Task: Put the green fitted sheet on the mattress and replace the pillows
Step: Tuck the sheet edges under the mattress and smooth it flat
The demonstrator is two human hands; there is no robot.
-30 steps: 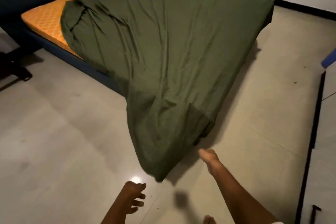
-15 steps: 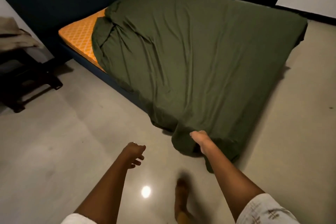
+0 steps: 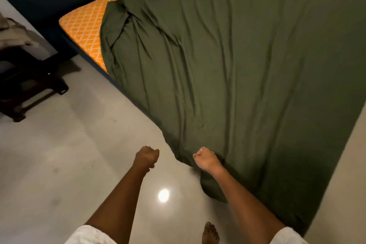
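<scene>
green sheet (image 3: 227,61) hides mattress (image 3: 83,25) mostly | right hand (image 3: 206,159) grip unclear | left hand (image 3: 146,157) fisted, empty

The green fitted sheet (image 3: 227,65) is soft matt cloth, creased in long folds and bunched at its far left edge. The mattress (image 3: 85,31) shows at the far left as orange fabric with a pale quilted lattice pattern. The floor (image 3: 59,164) is smooth, pale and glossy, with a bright light spot reflected near the feet. The dark stool (image 3: 29,89) on the left looks like polished wood.
</scene>
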